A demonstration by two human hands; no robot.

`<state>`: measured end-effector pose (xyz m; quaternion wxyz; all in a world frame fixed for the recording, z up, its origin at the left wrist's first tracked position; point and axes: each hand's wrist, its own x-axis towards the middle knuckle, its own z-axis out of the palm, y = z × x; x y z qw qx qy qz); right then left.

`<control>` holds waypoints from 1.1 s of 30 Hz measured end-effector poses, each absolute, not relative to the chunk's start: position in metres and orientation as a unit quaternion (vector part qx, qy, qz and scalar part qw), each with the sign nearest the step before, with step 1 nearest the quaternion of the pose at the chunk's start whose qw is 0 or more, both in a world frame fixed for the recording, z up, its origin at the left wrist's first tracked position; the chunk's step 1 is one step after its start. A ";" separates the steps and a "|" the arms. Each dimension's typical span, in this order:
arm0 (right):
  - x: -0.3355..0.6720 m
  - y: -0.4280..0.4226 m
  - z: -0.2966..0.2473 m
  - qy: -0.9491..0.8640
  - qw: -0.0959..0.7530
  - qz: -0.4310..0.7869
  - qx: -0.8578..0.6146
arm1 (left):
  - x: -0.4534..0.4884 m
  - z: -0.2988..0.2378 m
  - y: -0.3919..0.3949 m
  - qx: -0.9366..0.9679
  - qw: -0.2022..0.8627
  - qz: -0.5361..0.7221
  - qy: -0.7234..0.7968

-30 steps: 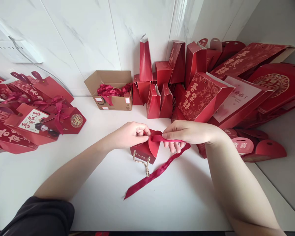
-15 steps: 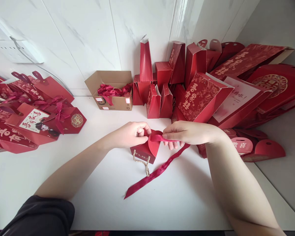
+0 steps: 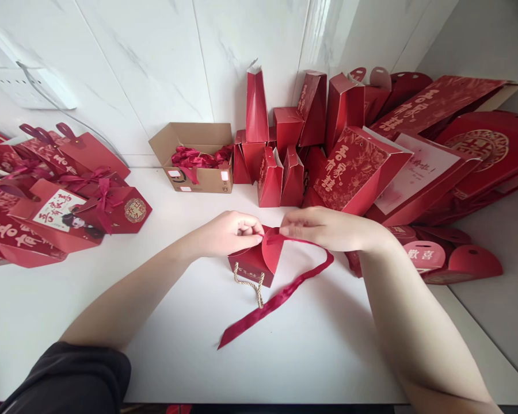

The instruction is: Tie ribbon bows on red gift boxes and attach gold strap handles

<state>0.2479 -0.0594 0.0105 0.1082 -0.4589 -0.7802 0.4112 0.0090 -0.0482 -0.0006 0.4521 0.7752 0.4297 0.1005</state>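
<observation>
A small red gift box (image 3: 251, 265) stands on the white table in front of me, a gold rope handle (image 3: 248, 283) hanging from its near side. Its rounded red top flap (image 3: 273, 253) is upright. My left hand (image 3: 237, 233) is closed at the left side of the flaps, its fingertips pinching the end of the ribbon there. On the other side, my right hand (image 3: 313, 229) pinches the dark red ribbon (image 3: 280, 298) close to the flap. From the right hand the ribbon loops round and trails across the table towards me.
A cardboard box (image 3: 202, 179) of red ribbons stands near the wall. Stacked red gift boxes (image 3: 270, 175) fill the back and right side. At the left are finished-looking red boxes with bows (image 3: 106, 201). A wall socket (image 3: 30, 87) has a cable.
My right hand has moved slightly left and up, closer to the flap. The ribbon now shows a wider curve beneath it. The gift box stays in place.
</observation>
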 end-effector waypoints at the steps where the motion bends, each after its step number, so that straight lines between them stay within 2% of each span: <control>1: 0.246 -0.058 0.009 -0.779 0.151 0.391 -0.467 | 0.008 0.001 -0.048 0.773 0.453 0.110 0.430; 3: 0.240 -0.054 0.003 -0.770 0.212 0.389 -0.459 | 0.007 0.004 -0.047 0.767 0.457 0.132 0.431; 5: 0.234 -0.049 -0.004 -0.764 0.234 0.427 -0.425 | 0.006 0.007 -0.047 0.760 0.460 0.148 0.434; 11: 0.227 -0.042 -0.015 -0.746 0.244 0.516 -0.343 | 0.006 0.004 -0.043 0.749 0.459 0.166 0.448; 17: 0.227 -0.040 -0.017 -0.764 0.201 0.510 -0.339 | 0.006 -0.004 -0.038 0.736 0.451 0.222 0.453; 21: 0.222 -0.040 -0.021 -0.739 0.244 0.548 -0.306 | 0.003 0.005 -0.042 0.784 0.381 0.233 0.431; 26: 0.219 -0.044 -0.016 -0.668 0.364 0.568 -0.314 | -0.009 0.016 -0.049 0.872 0.259 0.085 0.407; 28: 0.219 -0.046 -0.012 -0.634 0.398 0.581 -0.320 | -0.011 0.015 -0.050 0.880 0.223 0.064 0.415; 31: 0.219 -0.048 -0.009 -0.624 0.406 0.589 -0.316 | -0.011 0.012 -0.050 0.871 0.198 0.089 0.442; 33: 0.219 -0.048 -0.011 -0.652 0.374 0.584 -0.306 | -0.010 0.012 -0.048 0.856 0.203 0.108 0.462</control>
